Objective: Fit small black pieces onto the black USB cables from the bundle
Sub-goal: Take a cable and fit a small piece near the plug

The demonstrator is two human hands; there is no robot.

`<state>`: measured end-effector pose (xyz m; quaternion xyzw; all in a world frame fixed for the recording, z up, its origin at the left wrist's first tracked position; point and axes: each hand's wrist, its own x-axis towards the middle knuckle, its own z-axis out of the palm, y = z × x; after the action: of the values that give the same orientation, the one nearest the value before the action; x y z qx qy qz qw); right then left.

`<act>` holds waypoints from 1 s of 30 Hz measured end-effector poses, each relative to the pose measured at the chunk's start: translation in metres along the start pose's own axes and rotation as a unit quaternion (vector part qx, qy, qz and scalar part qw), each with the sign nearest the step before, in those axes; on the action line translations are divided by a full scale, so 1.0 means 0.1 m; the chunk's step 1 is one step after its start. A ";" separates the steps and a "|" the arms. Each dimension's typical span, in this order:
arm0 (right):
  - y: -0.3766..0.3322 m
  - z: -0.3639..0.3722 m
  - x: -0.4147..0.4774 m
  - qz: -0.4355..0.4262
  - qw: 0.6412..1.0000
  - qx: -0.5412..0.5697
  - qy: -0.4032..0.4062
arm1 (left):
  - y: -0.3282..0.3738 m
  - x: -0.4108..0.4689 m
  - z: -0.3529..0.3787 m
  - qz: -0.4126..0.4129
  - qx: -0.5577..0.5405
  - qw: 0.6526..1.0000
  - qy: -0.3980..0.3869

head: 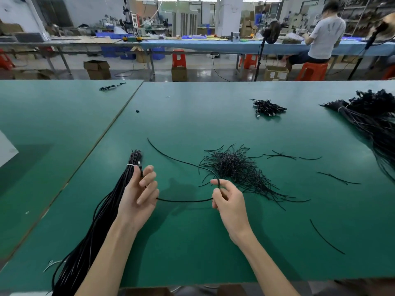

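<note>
A tied bundle of black USB cables [102, 214] lies on the green table [213, 242], running from the front left edge up to the middle. My left hand [140, 191] sits beside the bundle's top end, pinching one cable's plug end between thumb and fingers. That single black cable [184, 201] sags across to my right hand [227, 201], which pinches it, and then curves away toward the far left. Just beyond my right hand lies a heap of short thin black pieces [233, 167]. Whether a piece is on the held cable cannot be made out.
Loose black strands [327, 237] are scattered to the right. A small pile of connectors [268, 107] lies farther back, and a large cable bundle [372, 120] fills the far right. Beyond the table, a seated person [322, 37] works at another bench.
</note>
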<state>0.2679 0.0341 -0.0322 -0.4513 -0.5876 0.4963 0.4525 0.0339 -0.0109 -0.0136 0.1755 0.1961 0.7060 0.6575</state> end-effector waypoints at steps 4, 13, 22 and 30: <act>0.04 0.01 0.02 -0.005 1.000 -0.018 -0.002 | 0.06 0.07 -0.06 0.081 -0.039 0.990 0.108; 0.01 0.05 0.00 -0.083 0.991 -0.079 -0.067 | 0.00 0.08 -0.01 0.070 0.063 0.992 0.084; 0.01 0.11 -0.07 -0.175 0.942 -0.280 -0.055 | -0.11 0.05 0.04 0.052 0.126 0.990 0.044; 0.07 0.21 -0.11 -0.260 0.881 -0.375 -0.122 | -0.14 0.04 0.05 0.035 0.146 0.988 -0.016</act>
<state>0.2493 0.0206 -0.0418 -0.3539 -0.8766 0.1547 0.2870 0.0484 -0.0058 -0.0166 0.2883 0.2802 0.6895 0.6025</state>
